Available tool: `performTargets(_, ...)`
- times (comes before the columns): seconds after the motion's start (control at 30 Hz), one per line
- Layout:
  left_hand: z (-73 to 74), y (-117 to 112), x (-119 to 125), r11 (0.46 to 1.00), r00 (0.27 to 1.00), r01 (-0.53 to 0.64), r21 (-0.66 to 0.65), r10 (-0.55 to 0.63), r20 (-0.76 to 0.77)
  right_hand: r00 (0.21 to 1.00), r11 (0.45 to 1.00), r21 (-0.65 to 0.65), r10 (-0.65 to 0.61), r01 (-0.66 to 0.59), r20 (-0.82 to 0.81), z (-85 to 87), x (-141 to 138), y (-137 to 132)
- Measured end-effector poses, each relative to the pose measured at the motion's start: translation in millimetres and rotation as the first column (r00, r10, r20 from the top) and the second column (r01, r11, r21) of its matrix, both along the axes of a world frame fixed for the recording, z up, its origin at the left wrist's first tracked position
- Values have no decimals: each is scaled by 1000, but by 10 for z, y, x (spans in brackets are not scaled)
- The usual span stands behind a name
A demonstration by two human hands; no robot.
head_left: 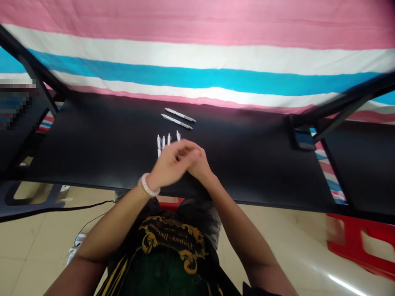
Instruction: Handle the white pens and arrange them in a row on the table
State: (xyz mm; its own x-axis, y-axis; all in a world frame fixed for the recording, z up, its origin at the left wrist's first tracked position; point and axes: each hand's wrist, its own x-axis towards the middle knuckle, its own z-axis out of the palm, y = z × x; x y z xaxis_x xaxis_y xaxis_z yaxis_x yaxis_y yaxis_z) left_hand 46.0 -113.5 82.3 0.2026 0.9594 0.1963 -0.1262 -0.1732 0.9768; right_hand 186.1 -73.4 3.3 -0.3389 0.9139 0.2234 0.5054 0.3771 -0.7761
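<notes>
My left hand (169,164), with a pale beaded bracelet (148,187) at its wrist, is curled and meets my right hand (200,166) above the front part of the black table. Its thumb lies across the right hand, and both are slightly blurred. The fingers of the right hand are mostly hidden, and whatever may be between the hands does not show. Just beyond them several white pens (159,144) point away from me, their near ends partly covered. Farther back, a white pen with a grey grip (182,115) and another white pen (177,121) lie side by side at a slant.
The black table (253,164) spans the view, with a striped cloth (216,78) hanging behind it. Black metal struts (339,111) slope at both sides. A red stool (361,246) stands at the right, and a dark grey stool (31,197) at the left near a cable (77,206).
</notes>
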Motion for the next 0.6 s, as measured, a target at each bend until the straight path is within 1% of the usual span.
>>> performTargets(0.03, -68, 144, -115, 990, 990, -140, 0, 140, -2, 993, 998, -57, -17, 11, -115, 20, 5, 28)
performTargets(0.07, -131, 298, -221, 956, 956, -293, 7, 293, 14, 971, 992, -124, -40, 11, -236, 54, 0, 62)
performTargets(0.1, -188, 450, -314, 909, 907, -417, -4, 417, 55, 936, 983, -183, -61, -4, -347, 99, -16, 106)
performTargets(0.13, -239, 591, -391, 877, 871, -478, -45, 480, 105, 899, 975, -218, -70, -29, -433, 151, -40, 159)
performTargets(0.17, -281, 716, -453, 876, 864, -468, -114, 481, 150, 866, 971, -234, -70, -56, -495, 204, -73, 223)
performTargets(0.2, -318, 819, -499, 899, 884, -387, -207, 425, 195, 840, 969, -234, -64, -77, -539, 253, -113, 295)
performTargets(0.23, -349, 900, -532, 929, 917, -243, -279, 314, 247, 821, 970, -226, -53, -94, -569, 291, -158, 372)
performTargets(0.27, -378, 962, -554, 943, 927, -134, -304, 228, 299, 808, 971, -214, -38, -109, -587, 315, -206, 449)
performTargets(0.3, -408, 1008, -569, 951, 925, -52, -304, 161, 343, 800, 972, -201, -22, -124, -599, 322, -256, 522)
performTargets(0.33, -441, 1042, -581, 959, 917, -13, -283, 124, 378, 795, 971, -194, -9, -137, -607, 312, -304, 585)
performTargets(0.4, -517, 1090, -607, 973, 889, -51, -226, 147, 434, 774, 972, -196, -23, -132, -633, 253, -388, 669)
performTargets(0.47, -596, 1122, -642, 969, 852, -124, -211, 214, 478, 754, 968, -232, -79, -100, -652, 174, -441, 690)
performTargets(0.53, -660, 1142, -679, 957, 837, -174, -230, 267, 477, 764, 958, -275, -120, -77, -634, 108, -460, 666)
performTargets(0.6, -701, 1151, -698, 949, 846, -191, -251, 289, 448, 794, 958, -281, -132, -51, -593, 71, -460, 626)
